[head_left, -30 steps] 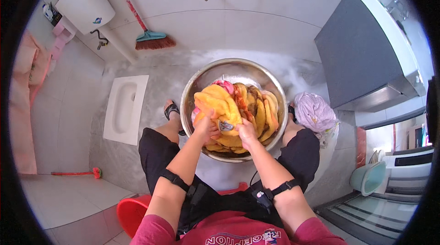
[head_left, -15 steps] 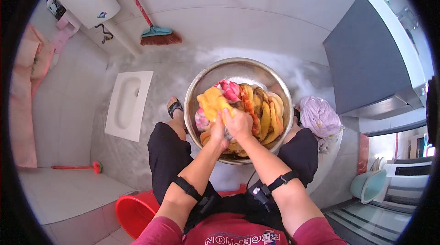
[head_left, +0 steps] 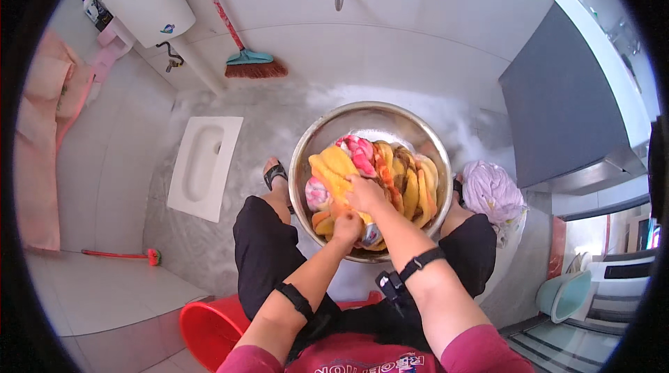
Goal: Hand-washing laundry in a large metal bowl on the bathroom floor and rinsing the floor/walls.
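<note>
A wide metal basin [head_left: 301,157] stands on the floor between my knees. Bunched inside it is a thick, plush cloth [head_left: 411,178] in yellow, brown, orange and pink. My left hand [head_left: 346,228] is a closed fist around a yellow part of this cloth at the basin's near side. Just above and to its right, my right hand [head_left: 364,194] grips the same yellow stretch, its fingers bent over the fabric. Whitish suds show at the basin's far inner wall. Part of the cloth is hidden under my hands and wrists.
A lilac cloth heap [head_left: 491,192] lies right of the basin, near my foot. Left are a squat toilet [head_left: 178,185] and a red bucket [head_left: 202,331]. A broom [head_left: 254,66] leans at the far wall; a grey cabinet [head_left: 564,101] juts out at right.
My hands have moved apart: the left has come nearer to me, while the right lies farther up the yellow cloth. That part is now stretched longer. The whole view has shifted slightly.
</note>
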